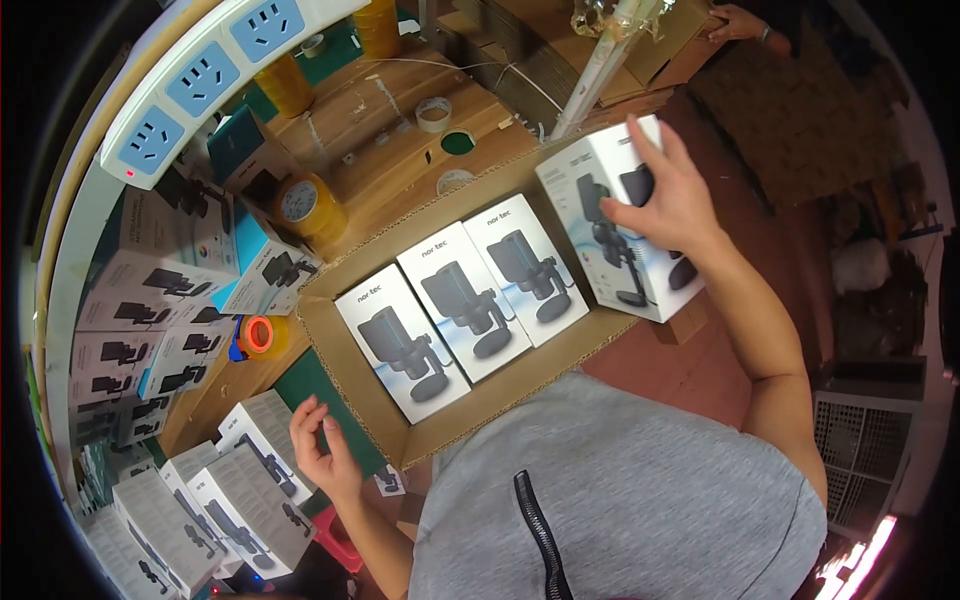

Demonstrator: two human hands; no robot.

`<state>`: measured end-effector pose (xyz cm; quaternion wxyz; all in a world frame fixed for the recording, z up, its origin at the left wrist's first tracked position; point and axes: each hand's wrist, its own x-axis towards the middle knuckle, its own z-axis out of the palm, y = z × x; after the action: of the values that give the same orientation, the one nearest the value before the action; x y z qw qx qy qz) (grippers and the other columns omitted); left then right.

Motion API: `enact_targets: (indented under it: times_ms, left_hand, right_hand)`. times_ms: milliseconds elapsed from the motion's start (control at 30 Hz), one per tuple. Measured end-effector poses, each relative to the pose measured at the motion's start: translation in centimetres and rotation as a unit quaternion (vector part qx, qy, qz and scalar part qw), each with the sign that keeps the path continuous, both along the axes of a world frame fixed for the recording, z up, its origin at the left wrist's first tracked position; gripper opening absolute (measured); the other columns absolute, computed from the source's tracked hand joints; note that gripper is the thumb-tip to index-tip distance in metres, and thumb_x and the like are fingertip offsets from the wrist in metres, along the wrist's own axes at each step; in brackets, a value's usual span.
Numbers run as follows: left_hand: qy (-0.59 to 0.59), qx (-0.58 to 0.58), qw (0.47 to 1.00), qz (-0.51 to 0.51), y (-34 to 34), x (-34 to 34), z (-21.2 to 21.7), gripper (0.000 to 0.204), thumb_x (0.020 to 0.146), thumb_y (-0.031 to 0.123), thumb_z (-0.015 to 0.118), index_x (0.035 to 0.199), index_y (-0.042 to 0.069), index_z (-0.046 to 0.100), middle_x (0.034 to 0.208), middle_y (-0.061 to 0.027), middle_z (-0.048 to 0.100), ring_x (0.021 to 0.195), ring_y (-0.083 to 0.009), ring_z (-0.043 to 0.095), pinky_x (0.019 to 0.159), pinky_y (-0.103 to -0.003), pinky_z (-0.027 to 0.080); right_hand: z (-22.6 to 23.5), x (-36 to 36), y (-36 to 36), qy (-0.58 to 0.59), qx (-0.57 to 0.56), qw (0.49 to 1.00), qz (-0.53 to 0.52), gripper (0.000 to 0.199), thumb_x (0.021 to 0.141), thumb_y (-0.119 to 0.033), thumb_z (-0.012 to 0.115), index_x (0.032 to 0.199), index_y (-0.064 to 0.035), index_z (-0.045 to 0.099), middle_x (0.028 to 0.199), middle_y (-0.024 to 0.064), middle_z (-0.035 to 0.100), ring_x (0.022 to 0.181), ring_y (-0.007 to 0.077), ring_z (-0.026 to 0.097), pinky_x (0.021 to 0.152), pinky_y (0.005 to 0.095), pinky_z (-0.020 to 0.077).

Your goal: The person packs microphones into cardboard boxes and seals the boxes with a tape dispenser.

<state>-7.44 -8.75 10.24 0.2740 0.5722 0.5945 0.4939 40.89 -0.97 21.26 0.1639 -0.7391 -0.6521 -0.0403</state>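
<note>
An uncovered brown carton (540,362) lies before me with three white microphone boxes (412,355) side by side in it, their printed faces up. My right hand (672,195) grips another white microphone box (590,235) at the carton's right end. That box is tilted and stands higher than the others, with its thumb side and front panel showing; whether its lower end touches the carton is unclear. My left hand (325,450) is empty, its fingers apart and slightly curled, just outside the carton's left end.
More microphone boxes (235,510) stand at lower left, with stacked ones (150,260) above them. Yellow tape rolls (312,205) and a tape dispenser (258,336) lie on the wooden table (350,110). A power strip (200,75) crosses the upper left. Another person's hand (738,22) touches cardboard at the top right.
</note>
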Motion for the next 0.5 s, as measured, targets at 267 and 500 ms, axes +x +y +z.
enact_targets:
  times_ms: [267, 500]
  left_hand:
    - [0.140, -0.044, 0.989, -0.033, -2.3, 1.1, 1.0, 0.017, 0.088, 0.006, 0.061, 0.102, -0.004, 0.064, 0.117, -0.0205, 0.060, 0.109, -0.0324, 0.059, 0.096, -0.040, 0.044]
    - [0.184, -0.063, 0.980, -0.032, -2.4, 1.5, 2.0, 0.019, 0.089, 0.008, 0.062, 0.103, -0.004, 0.064, 0.118, -0.0204, 0.060, 0.110, -0.0330, 0.059, 0.096, -0.040, 0.044]
  right_hand:
    - [-7.9, -0.6, 2.3, -0.036, -0.089, 0.995, 0.005, 0.098, 0.072, -0.053, 0.070, 0.149, -0.0052, 0.032, 0.145, 0.0392, 0.024, 0.123, 0.0568, 0.039, 0.103, 0.0533, 0.0391]
    - [-9.0, 0.3, 2.6, -0.181, -0.099, 0.978, 0.040, 0.076, 0.083, -0.050, 0.064, 0.138, -0.0013, 0.046, 0.145, 0.0309, 0.033, 0.122, 0.0485, 0.045, 0.098, 0.0510, 0.0439]
